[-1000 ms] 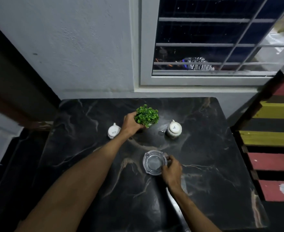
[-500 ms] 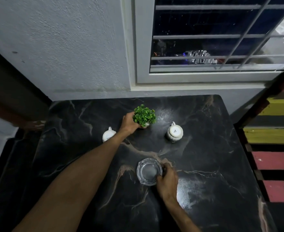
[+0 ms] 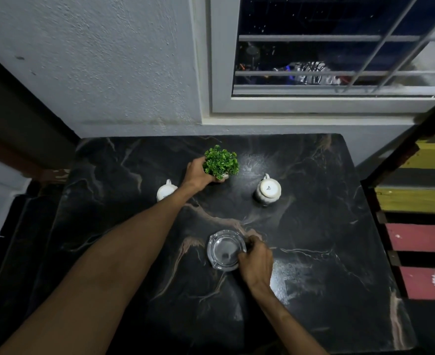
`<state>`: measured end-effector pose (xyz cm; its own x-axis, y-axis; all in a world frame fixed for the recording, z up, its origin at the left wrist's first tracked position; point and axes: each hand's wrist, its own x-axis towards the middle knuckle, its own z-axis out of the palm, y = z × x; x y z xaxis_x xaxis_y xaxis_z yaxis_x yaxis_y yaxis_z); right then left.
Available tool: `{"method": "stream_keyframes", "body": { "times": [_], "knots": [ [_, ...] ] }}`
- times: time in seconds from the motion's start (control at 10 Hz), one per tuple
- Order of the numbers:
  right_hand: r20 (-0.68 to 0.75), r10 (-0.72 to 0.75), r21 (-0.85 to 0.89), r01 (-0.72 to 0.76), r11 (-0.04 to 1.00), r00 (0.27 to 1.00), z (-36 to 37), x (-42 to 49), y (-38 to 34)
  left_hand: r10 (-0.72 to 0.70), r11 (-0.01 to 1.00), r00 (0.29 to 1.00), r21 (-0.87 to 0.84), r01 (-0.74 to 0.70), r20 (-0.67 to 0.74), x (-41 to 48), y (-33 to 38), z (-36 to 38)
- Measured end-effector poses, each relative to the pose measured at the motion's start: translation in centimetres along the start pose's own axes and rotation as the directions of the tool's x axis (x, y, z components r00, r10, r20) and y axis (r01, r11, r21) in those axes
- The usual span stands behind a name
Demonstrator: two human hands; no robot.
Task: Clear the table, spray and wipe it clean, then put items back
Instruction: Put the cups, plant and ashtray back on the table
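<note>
On the black marble table (image 3: 326,226) stands a small green potted plant (image 3: 221,162) toward the back. My left hand (image 3: 198,174) is wrapped around its pot from the left. A clear glass ashtray (image 3: 224,249) sits in the middle of the table, and my right hand (image 3: 256,261) grips its right rim. Two white ceramic cups stand upside down: one (image 3: 165,192) left of my left wrist, the other (image 3: 268,190) to the right of the plant.
A grey wall and a barred window (image 3: 339,60) rise behind the table. A painted slatted bench (image 3: 421,226) stands along the right side. A dark seat back (image 3: 19,119) and floor lie to the left.
The plant has shifted a little farther back in my left hand. The ashtray sits slightly nearer me under my right hand. The camera has tilted down and closer.
</note>
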<state>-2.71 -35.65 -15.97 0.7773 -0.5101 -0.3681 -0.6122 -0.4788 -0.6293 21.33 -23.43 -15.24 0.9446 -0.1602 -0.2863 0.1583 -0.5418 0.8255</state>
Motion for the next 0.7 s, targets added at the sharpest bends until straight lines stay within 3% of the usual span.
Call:
{"method": "stream_keyframes", "body": {
  "times": [0.3, 0.5, 0.7],
  "knots": [
    [0.067, -0.071, -0.028, 0.073, 0.997, 0.995, -0.5, 0.2, 0.1, -0.048, 0.999, 0.997, 0.000, 0.048, 0.063, -1.2, 0.3, -1.3],
    [0.013, -0.273, -0.153, 0.272, 0.950, 0.962, -3.6, 0.3, -2.4, -0.055, 0.996, 0.998, -0.067, 0.055, 0.004, -4.9, 2.3, -4.8],
    [0.016, -0.499, -0.211, 0.491, 0.845, 0.866, -7.7, 0.9, -5.9, 0.022, 1.000, 0.996, 0.012, -0.021, -0.090, -11.0, 4.8, -6.8]
  ]
}}
